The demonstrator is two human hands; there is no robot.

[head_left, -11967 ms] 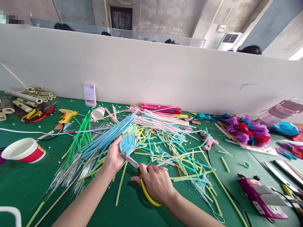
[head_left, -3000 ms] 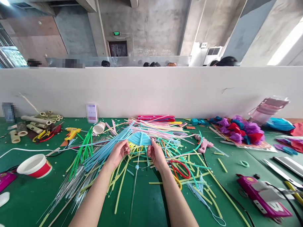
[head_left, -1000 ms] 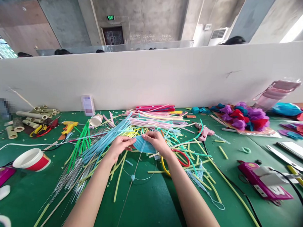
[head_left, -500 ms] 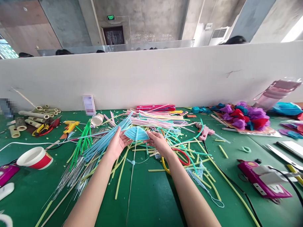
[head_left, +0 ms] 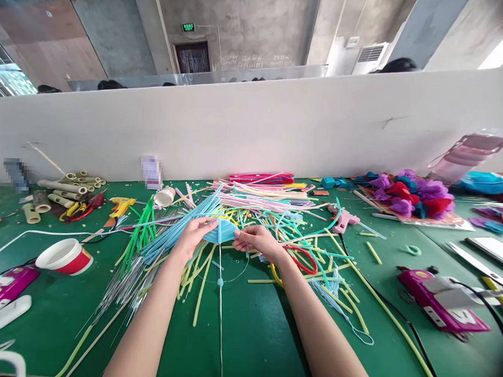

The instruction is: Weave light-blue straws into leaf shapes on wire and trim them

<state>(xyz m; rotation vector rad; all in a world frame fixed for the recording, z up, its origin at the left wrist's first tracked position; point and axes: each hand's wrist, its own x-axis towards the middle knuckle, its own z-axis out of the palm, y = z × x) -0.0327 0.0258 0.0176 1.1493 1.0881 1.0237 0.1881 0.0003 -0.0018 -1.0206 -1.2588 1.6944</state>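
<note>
Between my hands I hold a light-blue, ribbed, fan-shaped piece (head_left: pixel 221 233) above the green table. My left hand (head_left: pixel 190 237) pinches its left edge, thumb and fingers near the top. My right hand (head_left: pixel 260 241) grips the right corner with its fingertips. From the middle of the piece a thin wire stem (head_left: pixel 221 319) hangs down toward me, with a small light-blue knot (head_left: pixel 220 282) on it. A bundle of light-blue strips (head_left: pixel 167 246) lies just left of my left hand, and pale yellow-green strips (head_left: pixel 201 297) lie below.
A yellow glue gun (head_left: pixel 121 207) and a paper cup (head_left: pixel 65 257) are on the left. A pink glue gun (head_left: pixel 344 219), a purple power strip (head_left: pixel 441 302) and scissors (head_left: pixel 478 262) are on the right. Pink strips (head_left: pixel 263 197) are piled behind my hands, before a white partition (head_left: pixel 237 133).
The blue piece has tilted and its top edge looks less spread. My left hand has shifted right and closed further over it; the stem now swings slightly right at its lower end.
</note>
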